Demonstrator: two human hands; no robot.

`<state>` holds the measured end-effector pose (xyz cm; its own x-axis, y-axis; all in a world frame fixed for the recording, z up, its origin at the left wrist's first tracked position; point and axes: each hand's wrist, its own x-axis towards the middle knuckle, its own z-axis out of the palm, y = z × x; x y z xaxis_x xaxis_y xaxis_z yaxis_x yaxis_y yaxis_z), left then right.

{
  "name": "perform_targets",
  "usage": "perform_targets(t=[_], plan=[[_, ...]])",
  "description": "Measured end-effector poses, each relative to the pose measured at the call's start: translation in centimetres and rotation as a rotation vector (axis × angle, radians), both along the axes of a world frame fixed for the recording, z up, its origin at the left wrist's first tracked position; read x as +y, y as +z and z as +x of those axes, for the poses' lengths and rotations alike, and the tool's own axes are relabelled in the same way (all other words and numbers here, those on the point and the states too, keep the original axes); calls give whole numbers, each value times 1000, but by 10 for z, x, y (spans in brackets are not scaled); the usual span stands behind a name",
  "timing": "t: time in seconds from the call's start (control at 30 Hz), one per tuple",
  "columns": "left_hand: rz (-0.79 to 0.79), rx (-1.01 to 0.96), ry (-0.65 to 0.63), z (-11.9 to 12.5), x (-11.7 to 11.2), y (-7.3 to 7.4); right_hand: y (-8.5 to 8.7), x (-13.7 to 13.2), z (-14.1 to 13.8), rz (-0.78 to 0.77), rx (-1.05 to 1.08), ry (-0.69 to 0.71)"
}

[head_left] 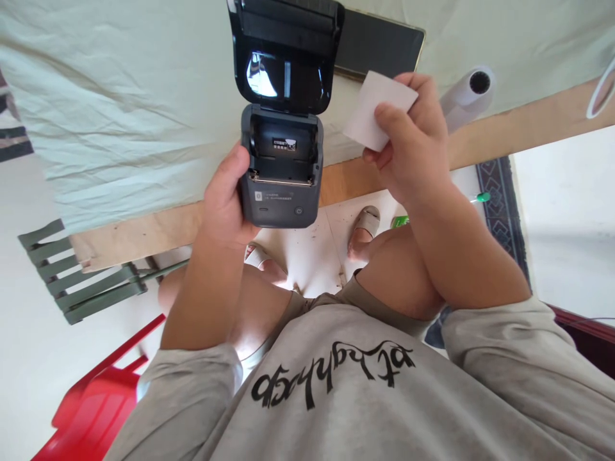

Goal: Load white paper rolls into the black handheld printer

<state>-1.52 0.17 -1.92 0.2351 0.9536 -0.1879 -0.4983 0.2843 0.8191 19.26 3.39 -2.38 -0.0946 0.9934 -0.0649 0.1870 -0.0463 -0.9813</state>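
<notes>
My left hand (225,195) grips a dark portable label printer (281,197) by its side, thumb along the edge. The printer's lid (283,77) stands open, and no paper roll shows in its bay. In my right hand (408,137), a square piece of white paper (375,112) is pinched between thumb and fingers, to the right of the printer and apart from it. A black phone (379,45) lies on the table behind that hand. Beside the right hand is a white cylinder (464,96) with a dark round end.
A pale green cloth (120,128) covers the table, leaving its wooden edge (139,237) bare. A green slatted folding stool (86,275) and a red plastic chair (100,403) stand at the left. A clear rounded rim (600,93) shows at the far right.
</notes>
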Motion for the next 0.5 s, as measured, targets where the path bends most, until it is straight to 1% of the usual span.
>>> perform_targets(t=[0.07,0.23,0.4,0.5], plan=[[12,29,9,0,-1,0,-3,4,-2,-32,94,-48],[-12,34,-3,1,0,0,-2,7,-7,-127,264,-15],[4,11,35,3,0,-1,-1,12,-4,-276,359,-52],[19,-8,46,3,0,-3,-1,15,-3,-342,386,-47]])
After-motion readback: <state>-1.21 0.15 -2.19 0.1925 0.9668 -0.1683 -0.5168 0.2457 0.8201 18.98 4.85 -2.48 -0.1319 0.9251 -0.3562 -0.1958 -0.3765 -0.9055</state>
